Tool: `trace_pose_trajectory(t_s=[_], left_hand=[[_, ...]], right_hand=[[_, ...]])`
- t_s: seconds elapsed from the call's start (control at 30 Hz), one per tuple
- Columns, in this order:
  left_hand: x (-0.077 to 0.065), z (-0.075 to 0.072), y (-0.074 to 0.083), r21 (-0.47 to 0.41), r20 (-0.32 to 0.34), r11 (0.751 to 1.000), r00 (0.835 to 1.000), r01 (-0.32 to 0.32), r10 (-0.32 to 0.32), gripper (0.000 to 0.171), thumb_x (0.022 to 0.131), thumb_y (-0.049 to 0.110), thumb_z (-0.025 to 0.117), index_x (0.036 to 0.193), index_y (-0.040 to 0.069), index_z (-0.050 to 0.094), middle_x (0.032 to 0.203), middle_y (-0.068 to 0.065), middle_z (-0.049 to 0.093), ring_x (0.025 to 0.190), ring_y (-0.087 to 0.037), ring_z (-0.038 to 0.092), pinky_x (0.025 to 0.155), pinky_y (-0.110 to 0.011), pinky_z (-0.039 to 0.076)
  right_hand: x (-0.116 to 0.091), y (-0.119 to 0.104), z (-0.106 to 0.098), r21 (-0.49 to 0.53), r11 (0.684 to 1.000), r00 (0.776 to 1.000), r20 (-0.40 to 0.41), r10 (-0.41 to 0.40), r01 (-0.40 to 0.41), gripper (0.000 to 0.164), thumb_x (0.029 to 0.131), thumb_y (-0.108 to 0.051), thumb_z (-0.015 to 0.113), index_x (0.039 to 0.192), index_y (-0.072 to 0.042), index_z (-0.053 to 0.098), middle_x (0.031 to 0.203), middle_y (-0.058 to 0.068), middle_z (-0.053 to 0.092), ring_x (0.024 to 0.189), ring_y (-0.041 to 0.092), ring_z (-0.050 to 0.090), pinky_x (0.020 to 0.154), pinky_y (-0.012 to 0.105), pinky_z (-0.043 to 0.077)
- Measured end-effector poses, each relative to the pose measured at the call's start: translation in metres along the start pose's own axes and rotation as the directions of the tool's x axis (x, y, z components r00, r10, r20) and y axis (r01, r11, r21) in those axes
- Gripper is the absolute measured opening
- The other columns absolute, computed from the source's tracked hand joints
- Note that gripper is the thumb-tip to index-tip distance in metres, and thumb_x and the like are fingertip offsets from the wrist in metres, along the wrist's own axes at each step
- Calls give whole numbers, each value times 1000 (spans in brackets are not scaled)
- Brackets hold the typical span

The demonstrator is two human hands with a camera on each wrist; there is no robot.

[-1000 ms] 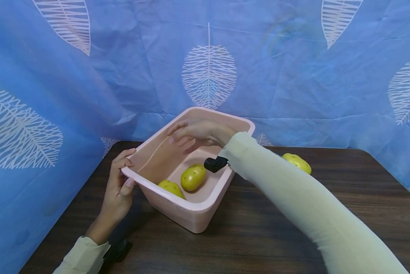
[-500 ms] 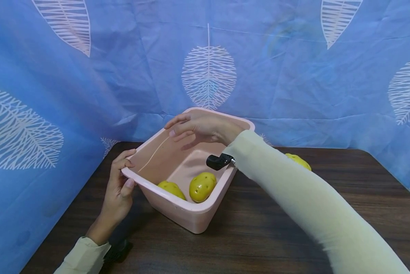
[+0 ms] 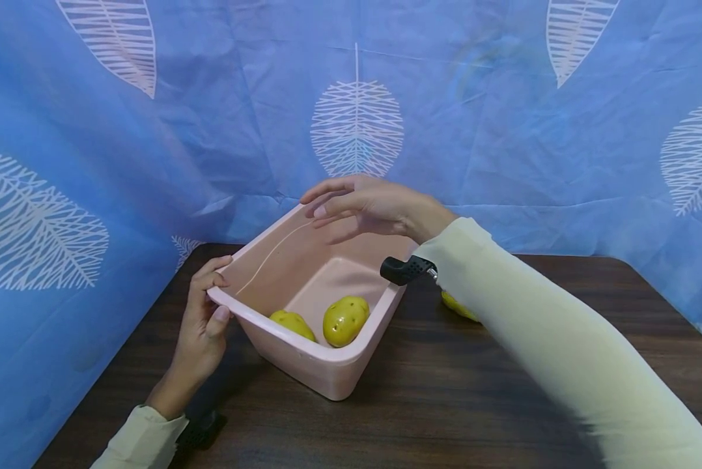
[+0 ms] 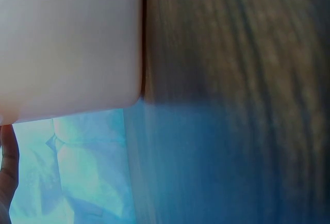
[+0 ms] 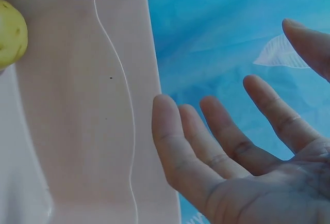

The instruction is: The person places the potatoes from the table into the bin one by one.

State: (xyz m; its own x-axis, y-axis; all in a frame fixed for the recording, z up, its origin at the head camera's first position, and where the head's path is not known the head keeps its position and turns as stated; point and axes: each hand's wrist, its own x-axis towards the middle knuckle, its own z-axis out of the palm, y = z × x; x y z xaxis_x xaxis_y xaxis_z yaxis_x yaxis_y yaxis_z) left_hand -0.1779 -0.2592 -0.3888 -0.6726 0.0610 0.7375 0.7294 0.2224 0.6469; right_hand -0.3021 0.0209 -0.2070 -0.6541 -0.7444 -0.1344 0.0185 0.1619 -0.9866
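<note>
A pink plastic bin (image 3: 322, 361) stands on the table with two yellow potatoes in its near end: one potato (image 3: 346, 320) by the right wall, another potato (image 3: 292, 324) partly behind the near rim. My left hand (image 3: 201, 326) grips the bin's left corner, fingers over the rim and thumb outside. Over the far part of the bin hovers my right hand (image 3: 380, 205), its fingers spread and loosely bent, holding nothing. The right wrist view shows this hand (image 5: 258, 167) palm up to the camera, next to the bin's wall (image 5: 77, 105). Mostly a finger (image 4: 7, 167) of the left hand shows in its wrist view.
Right of the bin, a yellow potato (image 3: 458, 307) lies on the dark wooden table (image 3: 433, 404), partly hidden by the right sleeve (image 3: 538, 332). A blue cloth (image 3: 474, 143) with white leaf prints hangs behind the table.
My right hand has risen and moved right, out of the bin. One potato inside has shifted toward the near right corner. The left hand keeps its grip on the rim.
</note>
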Motion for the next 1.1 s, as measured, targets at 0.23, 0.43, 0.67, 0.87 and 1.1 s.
trace_pose_trajectory(t_s=[0.23,0.43,0.67,0.87,1.1], left_hand=[[-1,0,-2,-15,0,999,1000,-28,28,34,106,14,50,127,-9,37,162,-12,36,143,-29,38,109,-22,41],[-2,0,-2,-12,-2,1000,1000,-26,26,33,106,14,50,127,-8,37,162,-11,36,143,-28,38,109,-20,42],[0,1,-5,-75,-26,995,998,-60,58,40,106,17,52,125,-14,36,160,-15,38,142,-32,39,108,-24,42],[-1,0,-4,-74,-20,996,999,-50,48,40,107,17,52,126,-13,35,160,-14,37,142,-31,38,108,-22,44],[-1,0,-3,-62,-6,998,1000,-25,25,37,105,12,50,127,-14,34,161,-15,35,144,-31,37,109,-22,43]], right_hand=[[-19,2,-11,-32,999,1000,-5,-26,26,45,100,-4,60,145,-5,56,148,18,54,138,34,55,108,59,50],[-40,4,-19,-58,997,998,-36,-46,44,44,100,-4,59,144,-5,57,151,21,53,137,36,56,103,54,55],[-68,8,-34,-44,997,994,-93,-64,61,42,101,-1,56,142,-8,60,146,14,60,137,36,57,102,51,56],[-88,12,-46,-61,995,989,-120,-91,84,39,100,-4,59,139,-11,63,145,13,61,135,31,59,102,47,56],[-114,25,-66,1,989,985,-97,-145,145,37,104,-4,56,138,-13,65,146,9,61,137,27,57,103,44,56]])
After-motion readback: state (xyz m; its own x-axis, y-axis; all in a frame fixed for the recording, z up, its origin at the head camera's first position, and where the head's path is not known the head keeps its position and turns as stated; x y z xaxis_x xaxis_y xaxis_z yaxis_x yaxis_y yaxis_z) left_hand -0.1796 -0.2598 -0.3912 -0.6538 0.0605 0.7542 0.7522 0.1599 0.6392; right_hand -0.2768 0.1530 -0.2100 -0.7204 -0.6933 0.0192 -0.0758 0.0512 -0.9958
